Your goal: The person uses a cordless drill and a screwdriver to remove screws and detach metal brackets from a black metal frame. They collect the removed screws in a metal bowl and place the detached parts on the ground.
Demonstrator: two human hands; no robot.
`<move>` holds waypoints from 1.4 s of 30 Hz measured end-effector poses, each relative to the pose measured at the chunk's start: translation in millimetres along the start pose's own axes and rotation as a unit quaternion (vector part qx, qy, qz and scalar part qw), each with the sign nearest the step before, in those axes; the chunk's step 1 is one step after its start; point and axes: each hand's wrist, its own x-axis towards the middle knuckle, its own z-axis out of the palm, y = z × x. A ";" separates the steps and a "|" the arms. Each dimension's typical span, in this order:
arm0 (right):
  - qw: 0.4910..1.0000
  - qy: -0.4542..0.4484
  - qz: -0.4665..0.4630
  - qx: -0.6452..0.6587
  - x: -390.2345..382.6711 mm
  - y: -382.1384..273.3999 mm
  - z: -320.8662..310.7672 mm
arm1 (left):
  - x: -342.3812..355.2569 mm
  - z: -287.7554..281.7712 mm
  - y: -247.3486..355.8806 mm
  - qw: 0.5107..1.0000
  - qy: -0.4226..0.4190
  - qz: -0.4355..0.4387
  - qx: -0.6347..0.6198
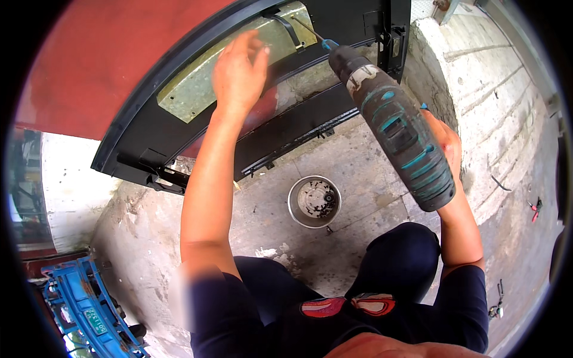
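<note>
Your left hand (240, 76), at eleven o'clock, is loosely spread over the metal cover (190, 90); your right hand (446, 142) grips the cordless drill (399, 128) at two. Probably screwdriving at twelve; it calls for steady bit alignment.

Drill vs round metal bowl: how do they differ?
Shape: the drill is long, the bowl round.
Colour: the drill is dark with teal ribs, the bowl silvery.
Support: the right hand holds the drill; the bowl rests on the floor.
</note>
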 end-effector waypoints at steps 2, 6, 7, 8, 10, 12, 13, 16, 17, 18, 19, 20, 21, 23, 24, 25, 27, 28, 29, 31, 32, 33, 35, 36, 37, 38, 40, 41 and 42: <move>0.994 -0.001 0.019 0.103 -4.2 13.1 2.8 | 0.3 1.1 4.1 1.000 -0.001 0.013 0.026; 0.999 -0.014 0.033 0.011 -3.5 10.3 -0.7 | 0.0 0.8 4.7 0.999 -0.007 -0.002 0.041; 0.999 -0.008 0.030 0.030 -4.6 14.8 1.4 | 0.4 0.6 5.6 0.999 -0.008 -0.004 0.042; 0.998 -0.002 0.027 0.049 -5.2 16.9 2.4 | 0.4 0.7 6.7 0.999 -0.009 -0.006 0.043; 1.000 -0.004 0.022 -0.013 -5.9 10.0 1.1 | 0.4 -0.2 5.1 0.999 -0.009 -0.001 0.051; 1.000 -0.004 0.017 -0.011 -6.4 10.2 3.3 | 1.0 -2.5 0.7 0.998 -0.009 0.013 0.064; 1.000 -0.002 0.016 0.016 -8.3 16.8 3.3 | 1.3 -2.5 2.4 0.998 -0.012 0.010 0.059; 0.999 0.013 0.021 0.046 -12.2 23.1 7.5 | 2.4 -2.6 5.5 0.999 -0.019 0.003 0.048; 0.998 0.019 0.025 0.048 -13.5 24.0 8.9 | 2.4 -2.6 4.7 0.999 -0.020 0.001 0.047; 0.998 0.015 0.024 0.053 -14.1 26.0 9.6 | 2.2 -2.5 4.3 0.999 -0.022 0.000 0.046; 0.998 0.010 0.024 0.057 -14.3 28.6 9.2 | 1.9 -2.5 4.2 0.999 -0.022 0.000 0.046; 0.998 0.006 0.023 0.061 -14.3 29.9 9.0 | 1.6 -2.5 4.3 0.999 -0.022 0.000 0.045; 0.997 -0.001 0.041 0.061 -14.2 28.9 8.3 | 1.4 -2.3 4.2 0.999 -0.021 0.000 0.045; 0.995 -0.013 0.075 0.062 -13.8 24.6 5.5 | 1.9 -2.6 3.1 0.999 -0.019 0.004 0.045; 0.995 0.003 0.057 0.081 -17.3 31.3 6.9 | 2.2 -2.8 2.7 0.999 -0.017 0.006 0.044; 0.994 0.019 0.039 0.100 -21.6 40.8 9.5 | 2.8 -2.4 3.4 0.999 -0.016 0.009 0.046; 0.999 0.020 0.001 0.033 -27.8 49.8 3.0 | 4.1 -1.6 5.3 0.999 -0.012 0.014 0.049; 0.999 0.000 -0.016 -0.047 -29.8 43.1 -3.3 | 1.1 -1.4 3.6 0.998 -0.013 0.020 0.050; 0.993 -0.011 -0.054 -0.107 -35.7 43.9 -10.5 | -0.1 -1.0 4.5 0.999 -0.010 0.028 0.046; 0.970 -0.023 -0.100 -0.218 -48.8 44.1 -23.6 | -3.8 -1.7 7.4 0.999 -0.012 0.033 0.011; 0.956 -0.031 -0.106 -0.271 -57.7 41.1 -29.1 | -10.7 -2.5 8.2 0.999 -0.019 0.029 -0.020; 0.939 -0.039 -0.112 -0.322 -65.9 39.5 -33.3 | -16.8 -2.9 8.6 0.998 -0.027 0.025 -0.051; 0.960 -0.027 -0.052 -0.275 -77.7 42.9 -41.0 | -18.3 -6.3 9.2 0.994 0.004 0.103 0.018; 0.965 -0.025 -0.025 -0.261 -84.4 48.7 -43.8 | -19.0 -9.1 8.7 0.988 0.019 0.142 0.053; 0.969 -0.025 0.005 -0.247 -89.4 53.0 -43.7 | -18.6 -12.6 10.2 0.981 0.036 0.153 0.113; 0.981 -0.001 0.015 -0.195 -91.5 56.0 -40.1 | -17.2 -17.9 12.1 0.970 0.053 0.163 0.173; 0.985 0.035 0.071 -0.156 -116.1 93.3 -34.4 | -21.2 -23.0 1.4 0.950 0.021 0.139 0.279; 0.984 0.057 0.095 -0.136 -131.9 120.9 -34.4 | -23.5 -23.5 -5.0 0.940 0.004 0.132 0.316; 0.976 0.080 0.119 -0.166 -150.9 152.6 -33.9 | -26.4 -24.1 -11.3 0.927 -0.012 0.125 0.354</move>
